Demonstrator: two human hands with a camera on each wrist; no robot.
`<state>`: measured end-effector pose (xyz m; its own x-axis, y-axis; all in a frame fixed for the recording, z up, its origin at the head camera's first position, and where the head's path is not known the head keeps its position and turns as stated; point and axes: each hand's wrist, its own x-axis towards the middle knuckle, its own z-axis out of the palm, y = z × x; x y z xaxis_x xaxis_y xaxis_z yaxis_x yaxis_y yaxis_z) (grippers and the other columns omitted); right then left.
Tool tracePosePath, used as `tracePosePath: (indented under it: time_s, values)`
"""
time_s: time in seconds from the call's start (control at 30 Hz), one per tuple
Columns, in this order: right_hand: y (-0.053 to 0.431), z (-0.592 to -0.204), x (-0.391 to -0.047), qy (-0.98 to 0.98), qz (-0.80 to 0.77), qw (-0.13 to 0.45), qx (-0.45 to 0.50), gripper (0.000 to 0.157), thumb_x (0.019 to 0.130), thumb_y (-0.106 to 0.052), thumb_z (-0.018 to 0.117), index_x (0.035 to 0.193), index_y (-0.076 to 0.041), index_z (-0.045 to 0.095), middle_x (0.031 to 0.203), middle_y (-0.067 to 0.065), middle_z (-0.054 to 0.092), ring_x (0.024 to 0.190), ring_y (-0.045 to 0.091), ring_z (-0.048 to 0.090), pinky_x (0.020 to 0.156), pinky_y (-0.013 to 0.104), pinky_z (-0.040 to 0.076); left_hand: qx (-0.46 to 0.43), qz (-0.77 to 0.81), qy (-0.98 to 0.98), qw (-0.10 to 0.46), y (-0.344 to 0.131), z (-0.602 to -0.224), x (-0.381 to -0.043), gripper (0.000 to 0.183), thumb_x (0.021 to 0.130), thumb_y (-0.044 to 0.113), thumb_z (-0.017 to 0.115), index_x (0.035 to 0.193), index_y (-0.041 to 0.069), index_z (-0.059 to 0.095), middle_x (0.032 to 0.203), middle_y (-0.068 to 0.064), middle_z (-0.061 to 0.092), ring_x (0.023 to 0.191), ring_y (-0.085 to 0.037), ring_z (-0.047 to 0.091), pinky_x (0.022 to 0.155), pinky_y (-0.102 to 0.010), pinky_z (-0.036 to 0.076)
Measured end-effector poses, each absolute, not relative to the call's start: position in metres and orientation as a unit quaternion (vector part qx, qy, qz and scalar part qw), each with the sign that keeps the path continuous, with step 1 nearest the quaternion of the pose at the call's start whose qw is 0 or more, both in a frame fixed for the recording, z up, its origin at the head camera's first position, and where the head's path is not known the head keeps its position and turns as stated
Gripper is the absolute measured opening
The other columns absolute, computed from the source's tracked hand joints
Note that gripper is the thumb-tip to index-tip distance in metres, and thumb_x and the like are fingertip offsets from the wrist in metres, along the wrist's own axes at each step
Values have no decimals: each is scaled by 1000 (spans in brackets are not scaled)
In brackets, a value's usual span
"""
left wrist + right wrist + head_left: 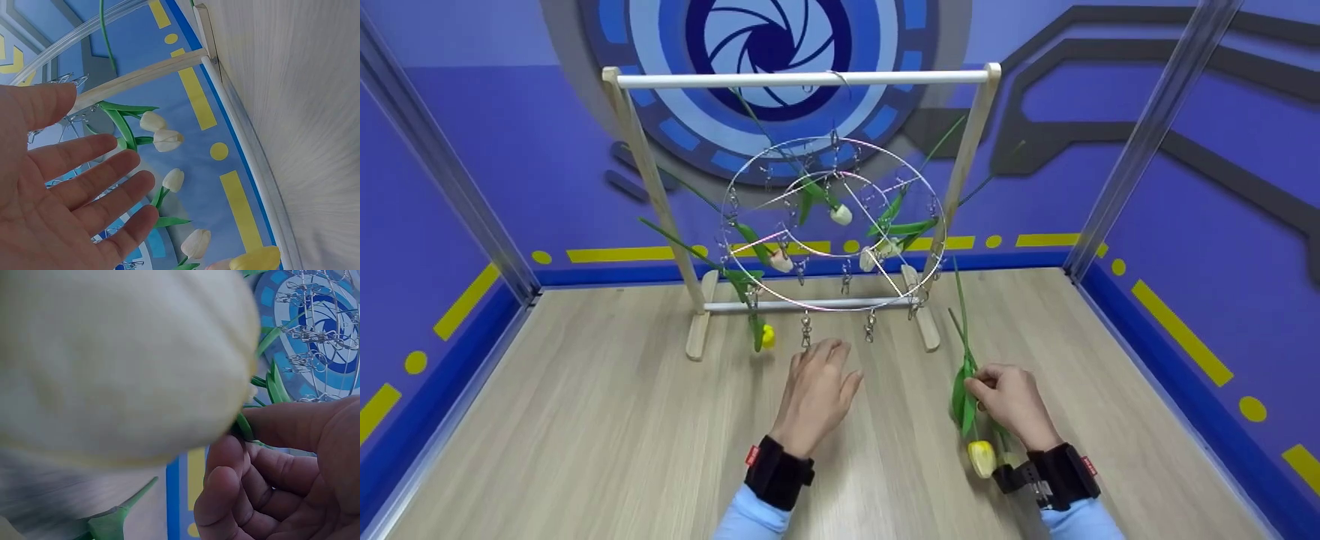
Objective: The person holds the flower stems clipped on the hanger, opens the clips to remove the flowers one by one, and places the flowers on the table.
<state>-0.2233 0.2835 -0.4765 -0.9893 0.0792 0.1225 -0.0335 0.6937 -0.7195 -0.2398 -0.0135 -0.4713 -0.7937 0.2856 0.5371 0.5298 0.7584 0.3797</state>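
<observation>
A person's right hand pinches, between thumb and fingers, the long green stem of an artificial tulip with a pale yellow bloom. This tulip is at the right part of the light wood-grain tabletop, its bloom pointing down toward the front edge and its stem end toward the back edge. The left hand grasps nothing: its fingers are extended and spread apart, near a small metal clip at the bottom of a round, double-ringed wire hanger.

The hanger hangs from the white top bar of a pale wooden rack, which stands toward the tabletop's back edge. Clipped around the hanger, blooms drooping, are a bright yellow tulip on the left, nearest the front edge, a pinkish-white tulip behind it, and white tulips at the back and right.

Another green calyx and stem shows below the right hand in its wrist view; it is probably a further flower, though the held bloom covers much of that picture. Both wrists wear black straps above light-blue sleeves.
</observation>
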Motion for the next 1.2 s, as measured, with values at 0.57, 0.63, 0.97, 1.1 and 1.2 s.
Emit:
tracePosePath:
  time_s: [0.57,0.63,0.97,1.1,1.2]
  values:
    - [287,-463,-230,-923,383,-24,-11,19,97,-6,64,79,-4,70,66,13,65,57,22,62,53,27,46,-220,-276,-912,209,-15,-470,-238,42,99,26,71,130,-2,67,131,-17,66,124,-34,61,103,-52,46]
    - [287,-461,-231,-921,387,-35,-8,20,97,-5,64,78,-4,70,67,14,66,56,23,64,53,28,47,-221,-277,-911,210,-15,-470,-238,42,99,25,71,130,-2,66,131,-17,66,124,-35,60,103,-53,46]
    - [290,-459,-232,-896,432,-100,34,21,96,-3,62,76,-1,67,60,3,59,52,14,56,53,31,49,-224,-278,-911,208,-14,-470,-239,42,98,25,71,131,-2,66,131,-17,65,124,-35,60,103,-53,47]
    - [291,-462,-236,-896,427,-116,28,21,94,-2,61,75,-1,68,58,1,59,50,11,53,50,26,45,-229,-266,-910,220,-13,-471,-239,39,97,22,72,127,-2,67,128,-17,67,121,-34,62,99,-52,48]
    - [291,-465,-238,-901,416,-122,21,20,93,-1,61,75,-1,70,57,2,60,49,10,53,49,25,44,-231,-261,-909,228,-13,-471,-239,38,96,21,72,126,-2,68,126,-17,67,120,-33,62,96,-51,48]
